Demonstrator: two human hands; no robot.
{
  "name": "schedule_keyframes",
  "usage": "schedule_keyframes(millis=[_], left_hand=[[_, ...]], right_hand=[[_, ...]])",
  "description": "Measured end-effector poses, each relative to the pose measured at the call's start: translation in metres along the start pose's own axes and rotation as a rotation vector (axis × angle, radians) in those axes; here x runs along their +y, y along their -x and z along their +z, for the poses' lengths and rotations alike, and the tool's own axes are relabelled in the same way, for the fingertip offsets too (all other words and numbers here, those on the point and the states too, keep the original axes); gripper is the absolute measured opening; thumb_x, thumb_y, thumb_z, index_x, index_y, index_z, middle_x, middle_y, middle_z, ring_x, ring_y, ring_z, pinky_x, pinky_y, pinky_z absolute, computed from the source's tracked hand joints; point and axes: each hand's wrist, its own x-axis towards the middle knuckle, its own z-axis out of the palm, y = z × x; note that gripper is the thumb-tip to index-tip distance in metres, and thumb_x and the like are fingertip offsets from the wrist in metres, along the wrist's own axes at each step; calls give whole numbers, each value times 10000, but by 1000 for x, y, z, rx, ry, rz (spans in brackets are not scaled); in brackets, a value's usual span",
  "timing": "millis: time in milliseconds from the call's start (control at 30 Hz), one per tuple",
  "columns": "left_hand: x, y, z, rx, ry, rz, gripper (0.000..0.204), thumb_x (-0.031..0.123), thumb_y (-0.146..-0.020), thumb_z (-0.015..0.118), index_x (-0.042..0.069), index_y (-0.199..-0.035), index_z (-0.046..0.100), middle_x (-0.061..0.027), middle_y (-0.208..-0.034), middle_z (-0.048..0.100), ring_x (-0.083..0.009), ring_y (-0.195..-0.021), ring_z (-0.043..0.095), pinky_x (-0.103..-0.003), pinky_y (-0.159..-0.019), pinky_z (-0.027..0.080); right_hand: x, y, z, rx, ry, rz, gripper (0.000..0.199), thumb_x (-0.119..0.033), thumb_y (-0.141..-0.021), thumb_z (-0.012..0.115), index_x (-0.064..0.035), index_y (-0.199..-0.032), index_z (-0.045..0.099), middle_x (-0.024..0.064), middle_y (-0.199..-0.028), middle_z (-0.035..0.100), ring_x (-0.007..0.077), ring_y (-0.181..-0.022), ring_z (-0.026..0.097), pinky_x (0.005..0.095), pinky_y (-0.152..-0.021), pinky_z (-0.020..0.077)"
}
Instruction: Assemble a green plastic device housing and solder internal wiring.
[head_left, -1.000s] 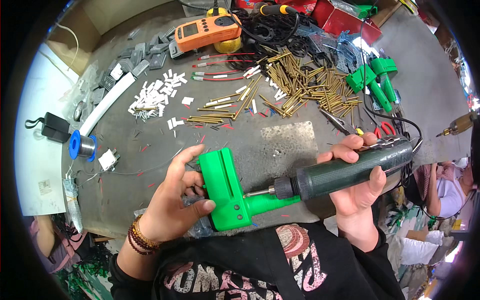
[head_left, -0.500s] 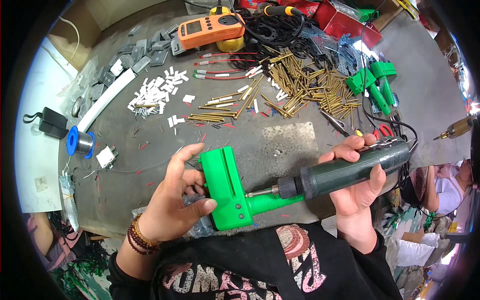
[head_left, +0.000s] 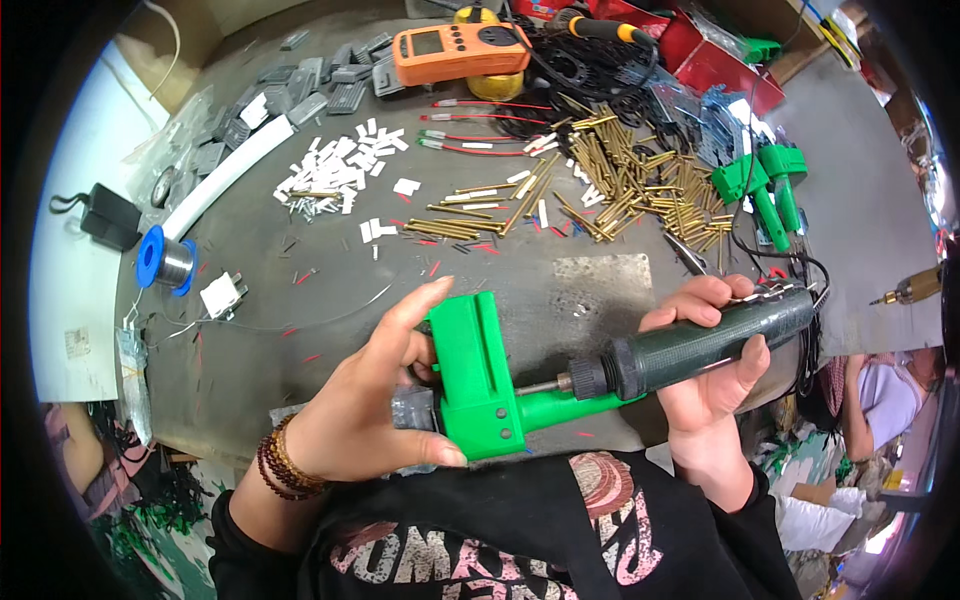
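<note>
My left hand (head_left: pixel 365 400) is closed around the near end of a bright green plastic housing (head_left: pixel 475 375), thumb below and fingers on its far left side. The housing has a wide slotted head and a long green handle (head_left: pixel 570 408) stretching right. In my right hand (head_left: pixel 712 385) lies a dark green electric screwdriver (head_left: pixel 715 340), gripped along its barrel and pointing left. Its metal bit (head_left: pixel 540 387) meets the right side of the housing's head, above the handle; the tip's exact seat is hidden. Clear plastic wrap (head_left: pixel 412 408) shows behind my left fingers.
Long brass screws (head_left: pixel 650 180) are piled at the back right, beside white sleeves (head_left: pixel 335 170). An orange meter (head_left: pixel 460 52) stands at the back. More green housings (head_left: pixel 765 185) lie right. At left are a solder spool (head_left: pixel 168 262), a white plug (head_left: pixel 222 295) and grey blocks (head_left: pixel 300 85).
The whole view has shifted, so the table things appear farther right. The screwdriver has come slightly closer to the housing, and less of its bit shows. Both grips stay the same.
</note>
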Motion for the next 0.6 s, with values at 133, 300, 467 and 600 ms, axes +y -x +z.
schedule_keyframes(millis=[133, 300, 467, 600], left_hand=[[3, 1, -3, -14, -17, 8, 1277, 366, -636, 932, 3, -1547, 115, -55, -1091, 643, -142, -945, 577, -276, -834, 392], [21, 10, 11, 337, -406, 260, 901, 111, -708, 809, 94, -1490, 362, -128, -1103, 596, -268, -935, 604, -397, -902, 494], [8, 29, 49, 408, -832, 620, 648, 51, -734, 670, 209, -1355, 569, -58, -1045, 583, -213, -979, 597, -586, -1049, 383], [19, 44, 44, 322, -605, 501, 460, -75, -729, 678, 57, -1167, 644, -107, -1059, 629, -281, -942, 633, -513, -977, 425]], right_hand=[[1, -2, 5, -33, 16, -8, 441, -214, -785, 818, -241, -1168, 601, -58, -1175, 542, 101, -1021, 524, 433, -1077, 341], [-30, -5, 11, -180, 116, -13, 286, -197, -824, 778, -186, -976, 536, -56, -1043, 543, 91, -958, 536, 496, -1078, 359], [-136, -4, 24, -144, 609, -150, 455, -316, -894, 709, -71, -1212, 495, 56, -1141, 543, 94, -781, 543, 320, -714, 431], [-215, -23, -14, 421, 1923, -113, 530, -305, -863, 738, 16, -1224, 518, 115, -1033, 613, 168, -823, 605, 344, -747, 486]])
